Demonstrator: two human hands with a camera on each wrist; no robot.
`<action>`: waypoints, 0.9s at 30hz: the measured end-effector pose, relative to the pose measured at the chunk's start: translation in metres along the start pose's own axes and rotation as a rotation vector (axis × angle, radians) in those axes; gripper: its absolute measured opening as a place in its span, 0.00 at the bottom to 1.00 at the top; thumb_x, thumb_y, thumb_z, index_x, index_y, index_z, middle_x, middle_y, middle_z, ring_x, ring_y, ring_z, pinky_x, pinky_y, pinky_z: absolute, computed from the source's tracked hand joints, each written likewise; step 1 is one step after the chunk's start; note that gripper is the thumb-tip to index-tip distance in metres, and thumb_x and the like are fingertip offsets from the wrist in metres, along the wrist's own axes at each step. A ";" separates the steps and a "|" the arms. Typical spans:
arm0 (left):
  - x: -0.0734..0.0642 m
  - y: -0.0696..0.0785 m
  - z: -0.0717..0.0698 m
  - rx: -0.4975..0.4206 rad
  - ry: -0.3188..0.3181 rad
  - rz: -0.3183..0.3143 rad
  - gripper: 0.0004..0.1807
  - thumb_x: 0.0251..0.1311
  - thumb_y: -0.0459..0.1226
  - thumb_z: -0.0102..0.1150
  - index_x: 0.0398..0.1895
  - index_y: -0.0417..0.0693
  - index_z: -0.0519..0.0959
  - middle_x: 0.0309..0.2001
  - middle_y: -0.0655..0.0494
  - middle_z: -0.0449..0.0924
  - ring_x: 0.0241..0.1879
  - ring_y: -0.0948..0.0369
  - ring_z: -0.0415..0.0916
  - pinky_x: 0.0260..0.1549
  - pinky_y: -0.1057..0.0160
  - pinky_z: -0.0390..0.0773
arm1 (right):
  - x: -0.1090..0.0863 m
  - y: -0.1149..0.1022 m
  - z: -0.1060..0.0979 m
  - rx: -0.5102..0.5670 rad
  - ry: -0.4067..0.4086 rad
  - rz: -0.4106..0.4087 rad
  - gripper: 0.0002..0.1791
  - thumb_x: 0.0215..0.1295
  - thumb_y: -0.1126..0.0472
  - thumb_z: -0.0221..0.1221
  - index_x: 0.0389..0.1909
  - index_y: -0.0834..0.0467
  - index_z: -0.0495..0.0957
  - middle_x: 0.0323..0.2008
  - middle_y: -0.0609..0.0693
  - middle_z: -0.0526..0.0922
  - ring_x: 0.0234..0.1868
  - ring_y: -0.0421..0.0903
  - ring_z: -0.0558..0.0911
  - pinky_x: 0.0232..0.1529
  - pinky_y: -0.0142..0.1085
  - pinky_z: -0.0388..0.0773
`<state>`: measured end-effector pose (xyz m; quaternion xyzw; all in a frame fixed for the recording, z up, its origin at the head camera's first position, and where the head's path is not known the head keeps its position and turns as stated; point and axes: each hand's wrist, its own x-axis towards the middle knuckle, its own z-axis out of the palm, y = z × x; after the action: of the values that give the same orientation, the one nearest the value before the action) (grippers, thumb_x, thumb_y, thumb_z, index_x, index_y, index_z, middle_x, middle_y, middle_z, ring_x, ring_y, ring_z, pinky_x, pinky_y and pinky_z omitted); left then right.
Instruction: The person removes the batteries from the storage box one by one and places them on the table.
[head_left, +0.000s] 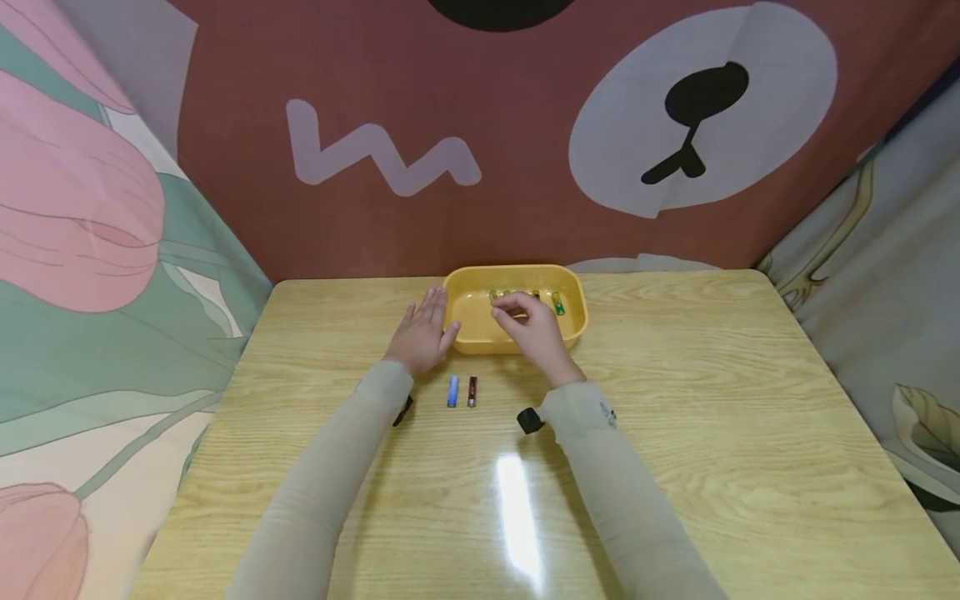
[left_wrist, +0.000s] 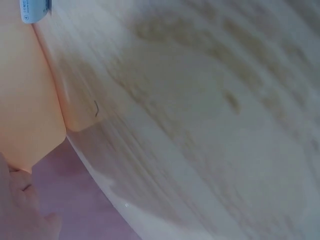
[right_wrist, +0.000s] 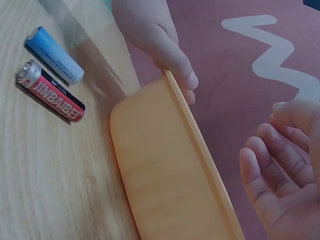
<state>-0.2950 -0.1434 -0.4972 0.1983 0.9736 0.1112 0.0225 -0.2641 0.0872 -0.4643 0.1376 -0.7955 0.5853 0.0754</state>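
Observation:
Fingers straight, my left hand [head_left: 420, 337] lies against the left end of a yellow plastic tray [head_left: 483, 346]; in the right wrist view its thumb laps over the tray's rim [right_wrist: 192, 127]. Over the tray hovers my right hand [head_left: 534, 329], its fingers loosely bent, thumb close to the index finger and nothing visible between them. Inside the tray, several small batteries, one of them green [head_left: 558, 303], lie along the far side, partly hidden by that hand. On the table in front are a blue battery [right_wrist: 54, 55] and a red-and-black battery [right_wrist: 52, 92], side by side.
The tray stands at the back edge of the wooden table [head_left: 675, 400], close to a brown-red cloth backdrop [head_left: 525, 167]. Patterned curtains [head_left: 75, 250] hang at both sides. A black wrist device [head_left: 530, 420] is on the right arm.

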 end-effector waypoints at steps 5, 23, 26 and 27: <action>0.000 -0.002 0.001 0.002 0.009 -0.004 0.41 0.79 0.58 0.24 0.82 0.40 0.36 0.82 0.46 0.36 0.81 0.55 0.30 0.77 0.47 0.38 | 0.009 0.002 0.003 -0.017 -0.018 0.009 0.14 0.72 0.59 0.63 0.51 0.64 0.83 0.45 0.54 0.85 0.48 0.50 0.82 0.52 0.45 0.81; 0.001 -0.001 0.000 0.000 0.019 0.000 0.40 0.80 0.55 0.30 0.82 0.39 0.38 0.82 0.45 0.38 0.81 0.54 0.32 0.77 0.46 0.41 | 0.043 0.022 0.006 -0.106 -0.071 0.079 0.15 0.69 0.63 0.64 0.54 0.64 0.82 0.45 0.55 0.84 0.47 0.52 0.81 0.50 0.45 0.80; 0.000 0.000 0.000 -0.006 0.015 0.001 0.40 0.80 0.54 0.31 0.82 0.39 0.38 0.82 0.45 0.38 0.81 0.54 0.32 0.77 0.46 0.40 | 0.046 0.026 0.006 -0.119 -0.086 0.092 0.16 0.69 0.64 0.65 0.55 0.64 0.81 0.47 0.56 0.84 0.48 0.53 0.81 0.50 0.46 0.81; 0.000 0.001 0.000 -0.008 0.014 0.001 0.40 0.80 0.54 0.31 0.82 0.39 0.38 0.82 0.45 0.38 0.81 0.54 0.32 0.77 0.47 0.40 | 0.046 0.026 0.006 -0.120 -0.089 0.095 0.16 0.69 0.65 0.65 0.55 0.65 0.81 0.47 0.57 0.83 0.48 0.54 0.81 0.49 0.47 0.81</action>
<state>-0.2948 -0.1428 -0.4970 0.1979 0.9731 0.1167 0.0164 -0.3161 0.0832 -0.4770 0.1208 -0.8374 0.5327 0.0201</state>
